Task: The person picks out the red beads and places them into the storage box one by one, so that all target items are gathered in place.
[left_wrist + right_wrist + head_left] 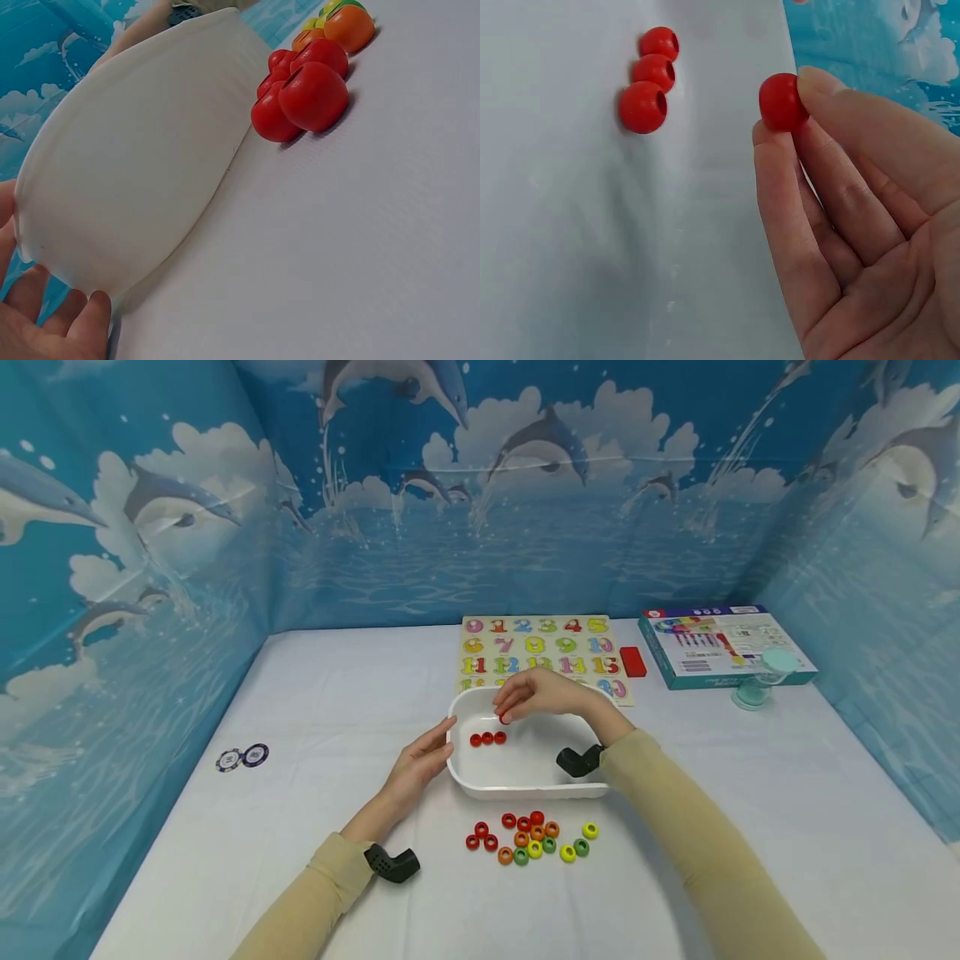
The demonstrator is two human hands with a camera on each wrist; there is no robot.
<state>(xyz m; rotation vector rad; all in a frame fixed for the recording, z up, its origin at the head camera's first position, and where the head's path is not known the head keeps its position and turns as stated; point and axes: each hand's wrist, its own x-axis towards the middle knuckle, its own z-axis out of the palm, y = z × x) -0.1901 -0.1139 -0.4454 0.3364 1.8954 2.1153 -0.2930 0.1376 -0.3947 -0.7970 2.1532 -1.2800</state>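
Okay so the tub [495,792] is plain white, and the three beads [641,109] in it plus the held bead [782,105] over it are straight-up red. Loose beads [315,97] in front of the tub mix red, orange, yellow and green. Behind the tub: cream board [535,656] with multicoloured numbers, solid red block [633,662], teal-sided box [705,679]. Left of it, dark-and-white patterned chips [256,755]. Tablecloth [225,877] under it's white, backdrop [375,560] behind it's blue with grey-and-white dolphins.
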